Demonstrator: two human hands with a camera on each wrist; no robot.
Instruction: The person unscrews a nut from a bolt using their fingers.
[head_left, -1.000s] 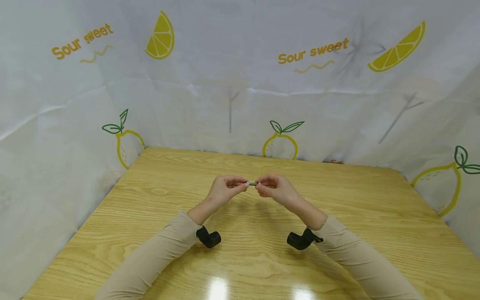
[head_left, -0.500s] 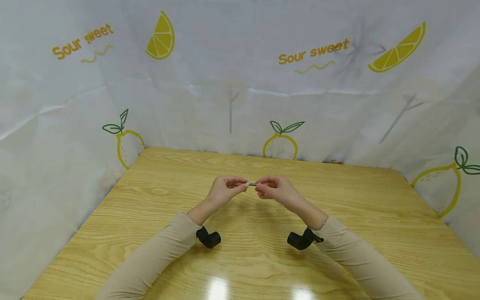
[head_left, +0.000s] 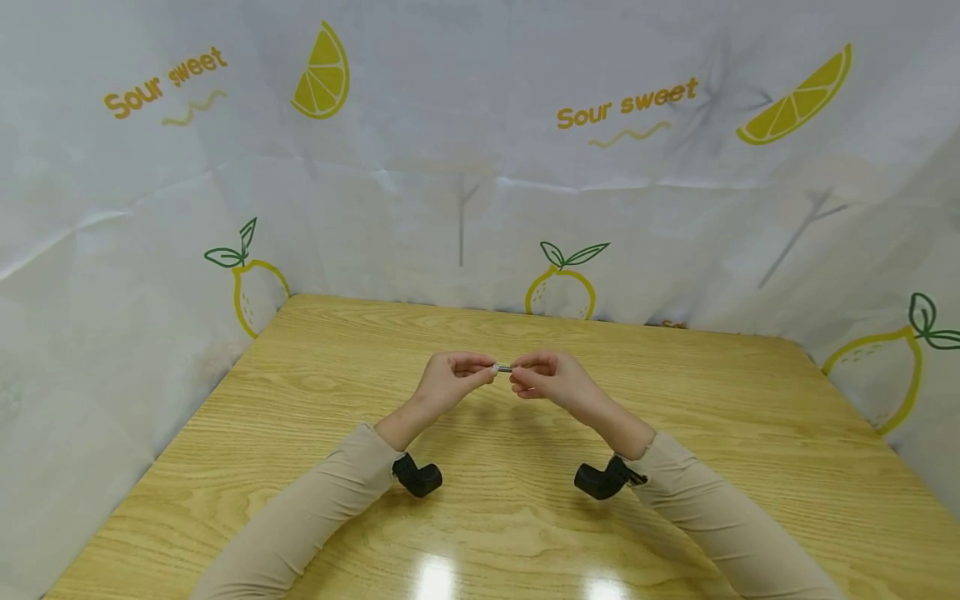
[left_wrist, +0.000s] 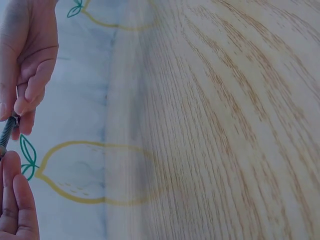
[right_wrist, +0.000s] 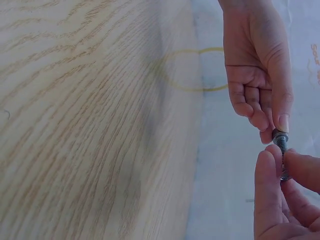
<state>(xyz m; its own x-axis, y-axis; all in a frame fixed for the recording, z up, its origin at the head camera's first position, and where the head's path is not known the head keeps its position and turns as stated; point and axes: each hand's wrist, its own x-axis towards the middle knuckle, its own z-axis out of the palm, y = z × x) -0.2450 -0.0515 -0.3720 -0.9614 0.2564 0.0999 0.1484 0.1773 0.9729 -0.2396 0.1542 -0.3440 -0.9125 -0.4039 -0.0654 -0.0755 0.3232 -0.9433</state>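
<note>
A small metal bolt [head_left: 505, 368] lies level in the air above the table, between both hands. My left hand [head_left: 446, 385] pinches its head end between thumb and fingers. At the threaded end, my right hand [head_left: 553, 382] has thumb and fingertips curled round it. Coiled-looking thread [right_wrist: 282, 145] shows in the right wrist view between the two sets of fingertips. A small metal ring, perhaps a nut [left_wrist: 16, 120], sits at the right hand's fingertips in the left wrist view, partly covered by them.
Below the hands spreads a wood-grain table [head_left: 495, 517]. A white cloth [head_left: 420, 192] printed with lemons hangs behind and beside it. Black wrist cameras [head_left: 417, 477] are strapped at both sleeve cuffs.
The right thumb and fingers have shifted slightly at the bolt's end, with the lower fingers now showing beneath the thumb. The left hand and the bolt stay in place.
</note>
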